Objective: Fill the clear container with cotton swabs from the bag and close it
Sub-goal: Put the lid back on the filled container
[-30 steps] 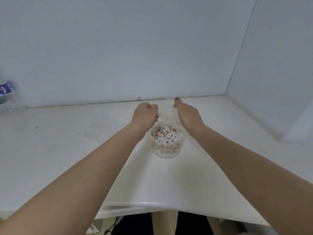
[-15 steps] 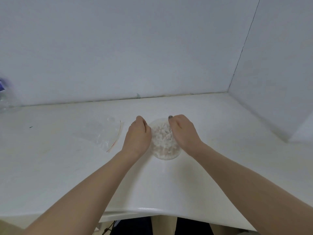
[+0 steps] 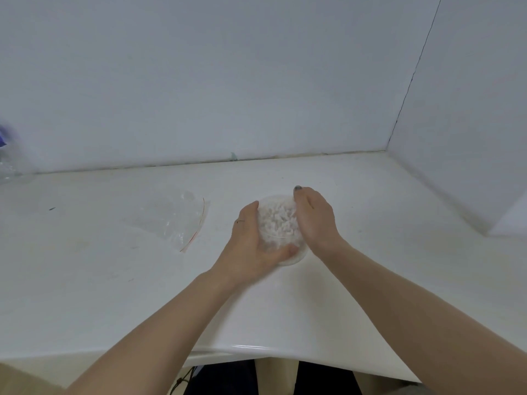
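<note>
Now both hands sit on the clear container [image 3: 281,229], which stands on the white counter [image 3: 370,252] roughly centre, near the person. Left hand [image 3: 251,246] cups the container's left side, fingers curled round the far rim & thumb wrapped across the near edge, prob. to steady it so it can't slide or tip on the smooth top. Right hand [image 3: 313,220] lies over the right side w/ fingers bent down along the rim, dark-painted nail at the far tip; that looks like a press from above, i.e. seating a lid, though a clear lid can't be told apart from the wall in this view, so whether it's on yet can't be said. Cotton swabs [image 3: 279,223] fill the container, packed upright w/ white tips up, approx. level w/ the rim; upright packing lets more fit & keeps the top flat enough for closing. The bag [image 3: 171,220] lies flat & crumpled on the counter to the left, well apart from the container, red zip strip toward the hands; it looks empty, which would explain why it's been put out of the way. Judged from this, filling is done & the step in hand is the closing. Both hands on opposite sides gives even pressure round the rim; uneven push could cock the lid or spill swabs. At far left edge a blurred clear bottle [image 3: 7,163] w/ a purple label, not part of the job.
</note>
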